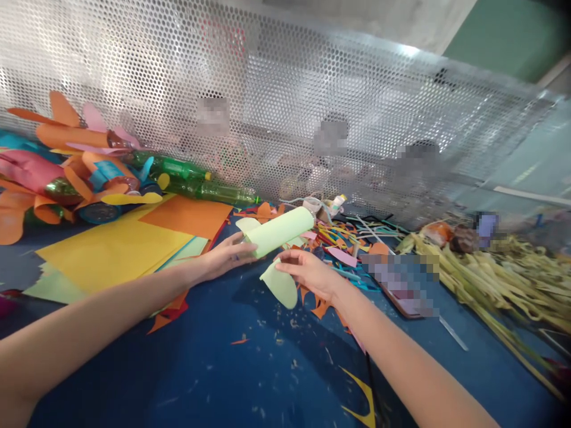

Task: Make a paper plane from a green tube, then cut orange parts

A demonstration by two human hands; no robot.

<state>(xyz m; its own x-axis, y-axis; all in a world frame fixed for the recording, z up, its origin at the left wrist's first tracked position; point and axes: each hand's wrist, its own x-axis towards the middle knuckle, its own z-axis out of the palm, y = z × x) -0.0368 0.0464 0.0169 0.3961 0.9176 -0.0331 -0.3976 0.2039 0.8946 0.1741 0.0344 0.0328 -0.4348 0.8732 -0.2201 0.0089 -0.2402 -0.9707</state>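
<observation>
A bottle wrapped in pale green paper (285, 230) is held in the air, tilted, by my left hand (232, 254), whose fingers wrap round its near left end. One rounded pale green piece (248, 225) stands out from that end. Between the thumb and fingers of my right hand (307, 270) is a loose pale green paper petal (281, 286), hanging just below the wrapped bottle and apart from it.
Yellow and orange sheets (116, 244) lie left on the blue table (214, 380). Paper-decorated bottles (75, 137) and green bottles (178, 169) stand behind, near a perforated metal screen (276, 89). Coloured scraps, a phone (397, 285) and dried leaves (499, 285) lie right.
</observation>
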